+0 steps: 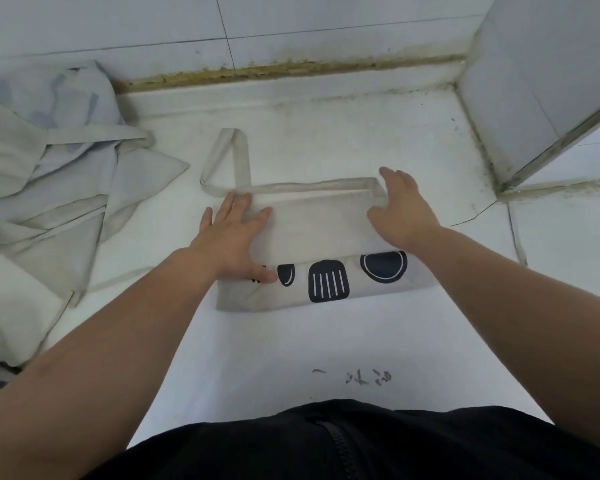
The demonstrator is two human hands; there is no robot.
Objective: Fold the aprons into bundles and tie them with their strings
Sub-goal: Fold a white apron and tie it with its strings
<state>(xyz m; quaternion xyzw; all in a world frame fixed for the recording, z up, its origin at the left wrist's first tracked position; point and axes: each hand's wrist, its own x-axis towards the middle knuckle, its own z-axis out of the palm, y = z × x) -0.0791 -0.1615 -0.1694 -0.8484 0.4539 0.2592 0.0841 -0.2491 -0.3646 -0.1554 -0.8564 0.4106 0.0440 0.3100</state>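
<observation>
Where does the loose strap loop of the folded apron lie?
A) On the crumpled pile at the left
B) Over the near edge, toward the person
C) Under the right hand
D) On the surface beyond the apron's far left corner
D: the strap loop lies flat on the white surface, past the far left corner of the folded apron, just beyond the fingertips of the left hand.

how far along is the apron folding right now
Done: the printed apron is folded into a flat band. In hand: the left hand and right hand rest on it. Still to do: its strings lie loose and untied, and the pile of aprons beside it is unfolded.
</observation>
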